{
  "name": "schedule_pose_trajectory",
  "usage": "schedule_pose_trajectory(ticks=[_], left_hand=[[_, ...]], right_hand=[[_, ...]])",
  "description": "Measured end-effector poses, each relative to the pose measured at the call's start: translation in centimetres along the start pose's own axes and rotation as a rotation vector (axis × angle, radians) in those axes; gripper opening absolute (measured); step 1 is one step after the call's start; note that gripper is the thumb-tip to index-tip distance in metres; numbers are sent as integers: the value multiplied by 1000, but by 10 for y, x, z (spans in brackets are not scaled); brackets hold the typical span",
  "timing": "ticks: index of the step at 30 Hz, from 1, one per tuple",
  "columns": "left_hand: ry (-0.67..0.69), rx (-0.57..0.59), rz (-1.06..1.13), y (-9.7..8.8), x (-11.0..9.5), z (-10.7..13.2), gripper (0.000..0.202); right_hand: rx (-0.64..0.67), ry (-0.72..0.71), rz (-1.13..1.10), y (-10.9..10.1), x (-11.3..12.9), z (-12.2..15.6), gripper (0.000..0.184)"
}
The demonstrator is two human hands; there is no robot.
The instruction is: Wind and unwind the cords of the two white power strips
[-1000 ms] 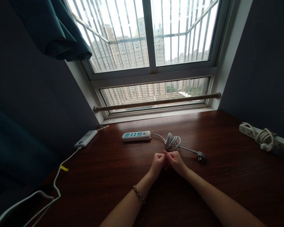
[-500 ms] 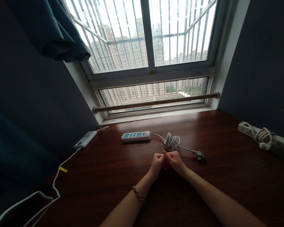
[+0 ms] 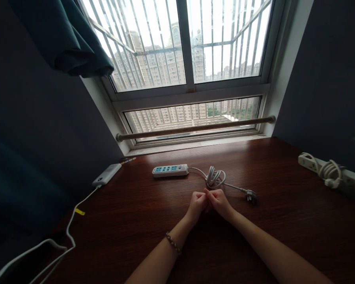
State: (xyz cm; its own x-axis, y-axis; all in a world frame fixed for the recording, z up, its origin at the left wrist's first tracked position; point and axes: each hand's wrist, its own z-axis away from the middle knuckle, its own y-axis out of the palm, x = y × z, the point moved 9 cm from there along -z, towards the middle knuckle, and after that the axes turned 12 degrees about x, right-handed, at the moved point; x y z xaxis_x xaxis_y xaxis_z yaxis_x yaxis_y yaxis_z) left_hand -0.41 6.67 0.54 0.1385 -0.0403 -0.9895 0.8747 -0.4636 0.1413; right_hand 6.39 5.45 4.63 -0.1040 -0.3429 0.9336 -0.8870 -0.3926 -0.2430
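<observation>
My left hand (image 3: 197, 203) and my right hand (image 3: 219, 202) rest together on the dark wooden tabletop, fingers curled in and knuckles touching. Both are closed, and nothing shows in either one. Just beyond them lies a bundled white cord (image 3: 214, 177), looped into a coil. It runs left to a white power strip (image 3: 170, 170) with blue sockets, and right to a plug (image 3: 250, 196) whose prongs are dark. A beaded bracelet (image 3: 173, 243) circles my left wrist.
A white device (image 3: 107, 175) with a cable (image 3: 68, 228) and yellow tag (image 3: 79, 212) lies at the left edge. Another white power strip (image 3: 353, 181), cord wrapped round it, sits at the right. Behind the tabletop (image 3: 130, 205), a rail (image 3: 195, 129) crosses the barred window. A blue curtain (image 3: 73, 47) hangs upper left.
</observation>
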Motion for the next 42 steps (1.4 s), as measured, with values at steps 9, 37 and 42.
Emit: schedule_pose_trajectory(ticks=[9, 37, 42], left_hand=[[-7, -8, -4, 0, -1, 1, 54], [14, -7, 13, 2, -5, 2, 55], [18, -5, 21, 2, -4, 2, 54]], right_hand=[[-2, -9, 5, 0, 0, 0, 60], [2, -17, -22, 0, 3, 0, 58], [10, -22, -30, 1, 3, 0, 58]])
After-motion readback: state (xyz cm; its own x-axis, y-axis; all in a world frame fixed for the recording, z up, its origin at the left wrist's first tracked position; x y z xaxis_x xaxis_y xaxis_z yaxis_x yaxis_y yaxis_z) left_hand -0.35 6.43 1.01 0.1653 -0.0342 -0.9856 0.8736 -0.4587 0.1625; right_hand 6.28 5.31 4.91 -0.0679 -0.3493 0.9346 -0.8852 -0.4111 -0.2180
